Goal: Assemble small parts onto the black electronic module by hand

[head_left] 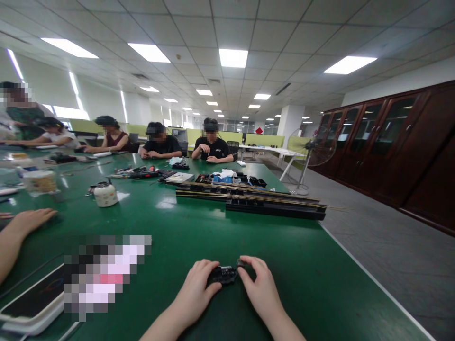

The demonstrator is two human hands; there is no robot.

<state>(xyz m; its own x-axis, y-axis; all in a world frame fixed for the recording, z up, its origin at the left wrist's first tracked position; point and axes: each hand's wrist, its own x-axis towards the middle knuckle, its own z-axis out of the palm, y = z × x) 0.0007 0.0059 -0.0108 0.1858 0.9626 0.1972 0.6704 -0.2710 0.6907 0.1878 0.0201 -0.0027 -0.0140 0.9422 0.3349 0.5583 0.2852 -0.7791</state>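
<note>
Left hand [196, 288] grips a black part [227, 275] by its left end, thumb below and fingers over the top; the right hand [262, 286] pinches a small dark piece [241, 262] between thumb and forefinger at the part's right end. Both sit near the middle of the bench's [170, 246] near side, forearms slanting in from the bottom of the view, wrists low, palms facing each other. The part's underside and left end are covered by the fingers; the piece is too small to make out, and whether it touches the part I cannot tell.

Toward the near left corner lies a phone [33, 296] with a cable [69, 330], half its area blurred into blocks. Beyond it, another person's hand [31, 221] rests on the bench, its arm cut off at the left.

Farther on stands a white jar [105, 195]. Black rails [275, 211] carrying thin rods [249, 195] lie across the bench to its right edge, partly screening boxes and tools behind. People [212, 147] sit along the far side; a fan [306, 166] stands off the right edge.
</note>
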